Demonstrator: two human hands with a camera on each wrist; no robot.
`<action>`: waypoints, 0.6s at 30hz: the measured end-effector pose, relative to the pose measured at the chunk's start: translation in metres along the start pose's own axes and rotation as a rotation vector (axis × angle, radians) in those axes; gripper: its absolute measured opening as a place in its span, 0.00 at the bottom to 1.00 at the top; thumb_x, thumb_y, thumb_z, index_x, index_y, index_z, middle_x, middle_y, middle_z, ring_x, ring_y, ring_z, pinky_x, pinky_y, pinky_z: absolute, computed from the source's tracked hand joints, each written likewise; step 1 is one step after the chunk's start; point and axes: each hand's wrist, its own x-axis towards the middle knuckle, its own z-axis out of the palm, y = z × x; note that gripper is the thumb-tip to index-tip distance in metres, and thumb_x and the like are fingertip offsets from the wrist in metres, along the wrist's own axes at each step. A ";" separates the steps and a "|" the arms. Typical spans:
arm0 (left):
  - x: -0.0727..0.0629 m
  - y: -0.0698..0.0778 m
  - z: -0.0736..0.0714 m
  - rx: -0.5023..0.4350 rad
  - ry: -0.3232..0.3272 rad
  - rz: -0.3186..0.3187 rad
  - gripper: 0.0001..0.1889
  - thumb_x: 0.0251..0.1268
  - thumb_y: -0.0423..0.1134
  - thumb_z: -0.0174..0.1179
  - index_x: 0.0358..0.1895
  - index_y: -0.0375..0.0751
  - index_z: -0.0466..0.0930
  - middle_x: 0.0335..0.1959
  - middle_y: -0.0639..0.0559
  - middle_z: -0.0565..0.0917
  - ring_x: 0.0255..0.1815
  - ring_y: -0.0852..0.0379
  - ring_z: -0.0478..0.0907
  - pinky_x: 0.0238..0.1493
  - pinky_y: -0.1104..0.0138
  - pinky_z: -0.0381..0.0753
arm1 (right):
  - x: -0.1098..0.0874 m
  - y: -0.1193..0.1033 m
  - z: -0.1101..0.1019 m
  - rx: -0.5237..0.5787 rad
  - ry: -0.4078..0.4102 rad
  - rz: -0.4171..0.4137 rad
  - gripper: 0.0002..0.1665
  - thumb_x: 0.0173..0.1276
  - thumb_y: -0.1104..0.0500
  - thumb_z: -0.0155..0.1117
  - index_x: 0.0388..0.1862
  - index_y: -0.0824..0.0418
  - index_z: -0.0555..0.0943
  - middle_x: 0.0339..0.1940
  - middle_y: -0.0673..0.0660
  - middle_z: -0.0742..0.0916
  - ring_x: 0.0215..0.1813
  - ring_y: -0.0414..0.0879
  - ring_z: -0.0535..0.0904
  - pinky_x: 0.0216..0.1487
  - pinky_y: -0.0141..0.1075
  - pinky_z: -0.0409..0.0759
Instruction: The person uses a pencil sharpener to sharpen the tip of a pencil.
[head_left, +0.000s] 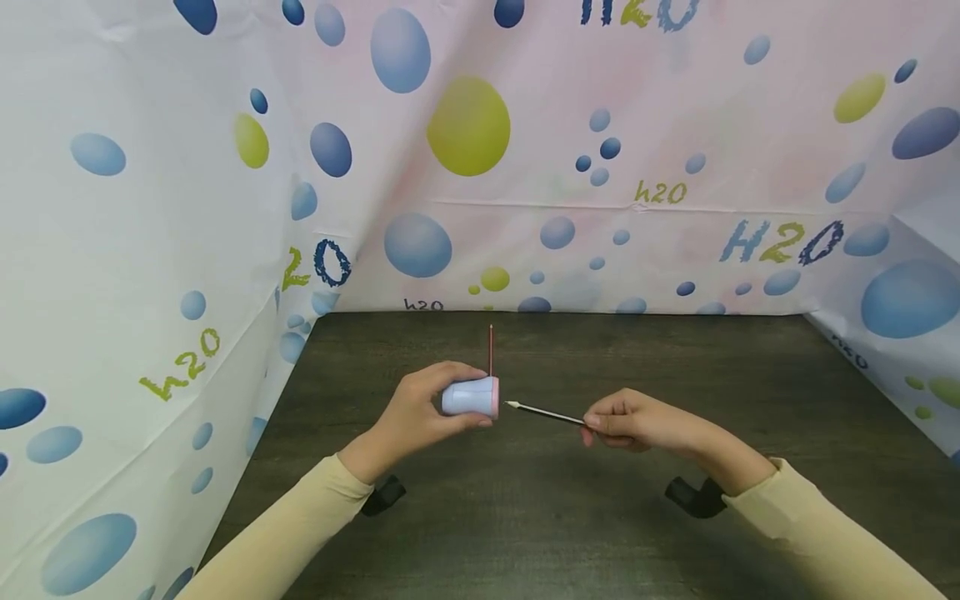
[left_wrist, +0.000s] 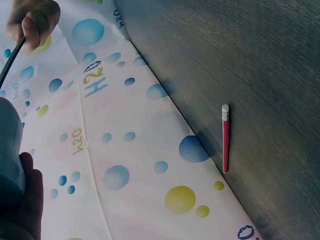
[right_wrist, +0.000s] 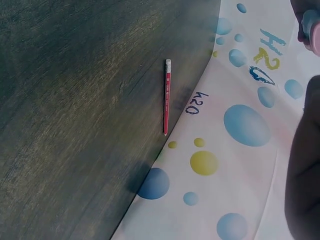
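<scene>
My left hand [head_left: 417, 410] grips a small light blue pencil sharpener [head_left: 467, 397] with a pink end, thumb on one side and fingers on the other. The pink end faces right. In my right hand [head_left: 633, 421], a dark pencil [head_left: 551, 413] is pinched between thumb and fingers near its rear. Its pale sharpened tip points left at the pink end, a small gap away. The left wrist view shows the sharpener's body [left_wrist: 9, 150] at the left edge; only a bit of its pink rim [right_wrist: 315, 37] appears in the right wrist view.
A red pencil [head_left: 491, 352] with a white eraser end [left_wrist: 225, 108] lies on the dark wooden table [head_left: 525, 525] behind the sharpener. White sheets with blue and green dots [head_left: 468, 125] wall the table at the back and sides. Black curved pieces [head_left: 693, 497] show near both wrists.
</scene>
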 end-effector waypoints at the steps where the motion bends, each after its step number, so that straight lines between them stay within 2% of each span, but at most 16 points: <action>1: -0.001 0.000 0.000 0.000 0.002 -0.009 0.26 0.43 0.32 0.82 0.50 0.35 0.84 0.46 0.41 0.89 0.41 0.49 0.86 0.39 0.63 0.87 | -0.001 0.000 0.000 0.004 -0.001 -0.004 0.26 0.86 0.56 0.44 0.44 0.81 0.76 0.15 0.57 0.62 0.15 0.48 0.46 0.15 0.39 0.48; 3: -0.002 0.001 -0.002 0.004 0.007 -0.033 0.26 0.44 0.32 0.81 0.50 0.35 0.84 0.46 0.41 0.90 0.41 0.49 0.86 0.40 0.64 0.87 | -0.002 0.001 0.000 0.013 0.001 -0.009 0.26 0.86 0.56 0.44 0.45 0.81 0.77 0.16 0.56 0.63 0.15 0.48 0.47 0.16 0.40 0.49; 9: -0.004 0.000 -0.005 0.025 0.020 -0.089 0.26 0.45 0.33 0.81 0.51 0.36 0.84 0.47 0.42 0.90 0.42 0.49 0.86 0.39 0.64 0.86 | -0.005 -0.001 0.000 0.032 0.034 0.016 0.27 0.86 0.54 0.44 0.50 0.79 0.78 0.19 0.43 0.71 0.16 0.45 0.52 0.18 0.40 0.54; 14: -0.007 -0.002 -0.007 0.030 0.035 -0.085 0.26 0.45 0.33 0.81 0.51 0.36 0.85 0.47 0.42 0.90 0.40 0.50 0.86 0.37 0.65 0.85 | -0.005 0.000 -0.001 0.039 0.033 0.028 0.26 0.86 0.53 0.45 0.51 0.78 0.79 0.21 0.43 0.74 0.19 0.44 0.58 0.22 0.41 0.60; 18: -0.009 -0.004 -0.009 0.037 0.039 -0.088 0.26 0.45 0.33 0.81 0.51 0.36 0.85 0.46 0.42 0.90 0.38 0.51 0.85 0.36 0.66 0.84 | -0.006 0.003 -0.002 0.062 0.017 0.022 0.28 0.86 0.54 0.43 0.53 0.83 0.76 0.22 0.42 0.75 0.19 0.44 0.58 0.22 0.40 0.61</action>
